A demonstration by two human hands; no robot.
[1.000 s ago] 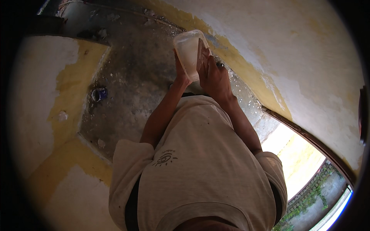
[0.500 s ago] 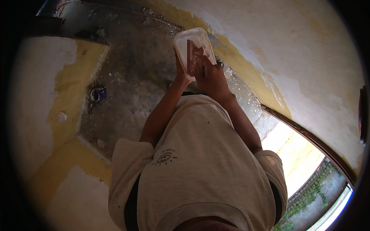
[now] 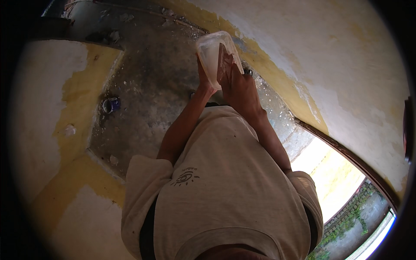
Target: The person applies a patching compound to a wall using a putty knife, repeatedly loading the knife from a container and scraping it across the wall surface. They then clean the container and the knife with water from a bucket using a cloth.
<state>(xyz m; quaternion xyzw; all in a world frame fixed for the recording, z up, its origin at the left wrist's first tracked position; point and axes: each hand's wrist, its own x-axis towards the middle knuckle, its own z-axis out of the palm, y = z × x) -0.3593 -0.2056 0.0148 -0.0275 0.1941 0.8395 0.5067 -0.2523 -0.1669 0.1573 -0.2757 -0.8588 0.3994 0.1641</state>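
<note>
A translucent plastic container (image 3: 202,43) with rounded corners is held out in front of me, white material (image 3: 211,58) inside it. My left hand (image 3: 205,80) is closed around its left side and near end, with most of the fingers hidden behind it. My right hand (image 3: 242,92) grips a flat, brownish putty scraper (image 3: 223,65) smeared with pale residue. The scraper's blade lies tilted over the right half of the container; whether it touches the white material I cannot tell.
A small dark-blue bucket (image 3: 112,105) lies on its side on the stained concrete floor (image 3: 145,86). Patchy yellow and white walls stand at left (image 3: 71,104) and right (image 3: 312,65). A bright doorway (image 3: 333,173) opens at lower right. White flecks dot the floor edges.
My right hand has shifted slightly to the right with the scraper, whose blade now shows narrower and more edge-on. The container and my left hand have barely moved.
</note>
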